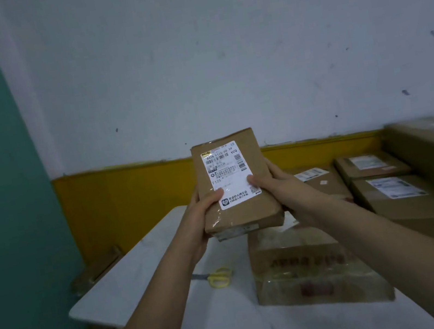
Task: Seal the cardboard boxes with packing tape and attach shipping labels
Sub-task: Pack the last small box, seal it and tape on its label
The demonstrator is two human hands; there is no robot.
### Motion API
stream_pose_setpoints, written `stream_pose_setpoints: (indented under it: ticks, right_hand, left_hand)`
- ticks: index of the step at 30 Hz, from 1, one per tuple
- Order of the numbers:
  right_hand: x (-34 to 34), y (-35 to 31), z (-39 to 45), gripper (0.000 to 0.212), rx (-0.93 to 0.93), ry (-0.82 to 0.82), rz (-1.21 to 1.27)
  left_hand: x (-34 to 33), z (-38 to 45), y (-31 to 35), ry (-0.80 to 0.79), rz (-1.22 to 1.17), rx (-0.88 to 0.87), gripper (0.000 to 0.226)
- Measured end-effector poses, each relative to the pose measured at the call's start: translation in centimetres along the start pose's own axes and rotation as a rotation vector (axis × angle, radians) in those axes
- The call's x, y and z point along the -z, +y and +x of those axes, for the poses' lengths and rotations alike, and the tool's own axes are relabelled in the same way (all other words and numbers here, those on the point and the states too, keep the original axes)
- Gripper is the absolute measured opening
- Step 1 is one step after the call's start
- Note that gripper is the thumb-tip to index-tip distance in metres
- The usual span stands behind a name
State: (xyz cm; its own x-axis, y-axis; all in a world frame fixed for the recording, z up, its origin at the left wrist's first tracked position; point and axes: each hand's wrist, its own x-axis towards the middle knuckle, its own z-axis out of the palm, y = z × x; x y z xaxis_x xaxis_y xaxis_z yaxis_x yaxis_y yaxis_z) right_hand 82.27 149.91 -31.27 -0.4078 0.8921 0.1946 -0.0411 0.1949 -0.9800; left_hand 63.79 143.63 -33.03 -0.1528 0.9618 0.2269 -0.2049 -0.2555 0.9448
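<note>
Aloft, hands (pixel 245 202) gripping labelled box (pixel 263 185).

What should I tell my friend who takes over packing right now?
Left hand and right hand both grip the small box, held up above the white table, thumbs on its shipping label. That box looks taped and labelled. Labelled boxes are stacked at the right. The large box on the table shows no label from here. Yellow scissors lie beside it. Next, probably: set this box down.
</note>
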Motion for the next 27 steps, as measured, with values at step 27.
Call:
stream_pose_setpoints:
  ticks: [27]
  right_hand:
    - [2.7,10.8,33.3,0.075,0.161,-0.35,-1.757]
  left_hand:
    - [8.7,32.5,-17.4,0.32,0.352,0.108,0.043]
